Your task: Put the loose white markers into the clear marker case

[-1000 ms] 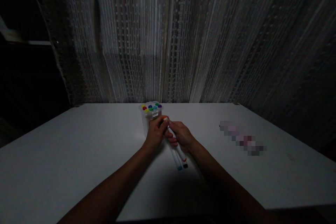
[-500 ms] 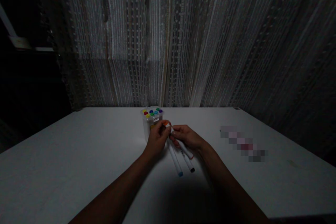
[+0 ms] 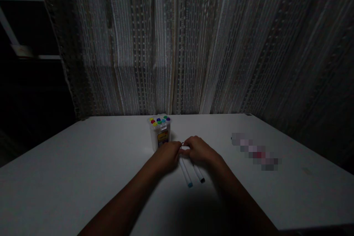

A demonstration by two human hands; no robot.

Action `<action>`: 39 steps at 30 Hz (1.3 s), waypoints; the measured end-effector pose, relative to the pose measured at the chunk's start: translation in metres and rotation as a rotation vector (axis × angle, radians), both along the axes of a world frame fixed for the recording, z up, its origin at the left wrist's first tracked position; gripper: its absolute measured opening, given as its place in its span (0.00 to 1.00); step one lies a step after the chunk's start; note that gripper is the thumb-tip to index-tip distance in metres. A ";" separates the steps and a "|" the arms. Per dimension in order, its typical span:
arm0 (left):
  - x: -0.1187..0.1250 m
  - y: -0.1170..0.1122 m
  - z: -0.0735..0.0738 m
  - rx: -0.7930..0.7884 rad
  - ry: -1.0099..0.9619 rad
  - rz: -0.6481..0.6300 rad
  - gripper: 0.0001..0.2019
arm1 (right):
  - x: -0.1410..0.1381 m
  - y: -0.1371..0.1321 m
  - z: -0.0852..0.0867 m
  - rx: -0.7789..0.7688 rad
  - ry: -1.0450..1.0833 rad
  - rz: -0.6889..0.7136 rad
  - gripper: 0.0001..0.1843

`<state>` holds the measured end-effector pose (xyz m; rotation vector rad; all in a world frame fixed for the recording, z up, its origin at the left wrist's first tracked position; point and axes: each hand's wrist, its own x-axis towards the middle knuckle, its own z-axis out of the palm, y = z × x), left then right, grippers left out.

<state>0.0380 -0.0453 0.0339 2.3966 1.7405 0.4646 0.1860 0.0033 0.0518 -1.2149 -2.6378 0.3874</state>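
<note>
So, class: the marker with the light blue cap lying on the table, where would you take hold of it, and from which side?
Grip the blue-capped marker at the bare white barrel just above the cap, pinching across it from above. It lies flat on the table, cap toward the person; its far end is under the left hand and right hand. A black-capped marker lies close on its right, so come from the left.

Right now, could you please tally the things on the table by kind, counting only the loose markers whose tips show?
Loose markers: 2, the blue-tipped marker and the black-tipped marker
Marker tub: 1
Blurred-out item: 1
Total: 4
</note>
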 end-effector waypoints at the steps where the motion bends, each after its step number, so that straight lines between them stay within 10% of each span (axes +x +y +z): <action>1: 0.001 -0.001 0.000 -0.008 0.009 0.018 0.11 | 0.000 -0.003 0.001 0.029 -0.026 -0.030 0.16; 10: 0.006 0.006 -0.019 0.004 -0.058 -0.022 0.13 | -0.007 -0.010 -0.002 0.260 -0.212 -0.033 0.13; 31: 0.008 0.012 -0.022 0.019 -0.086 0.046 0.14 | -0.008 -0.005 -0.004 0.252 -0.210 -0.044 0.13; 39: 0.006 0.016 -0.024 0.074 -0.257 0.205 0.14 | 0.018 0.035 -0.010 0.074 0.593 -0.363 0.21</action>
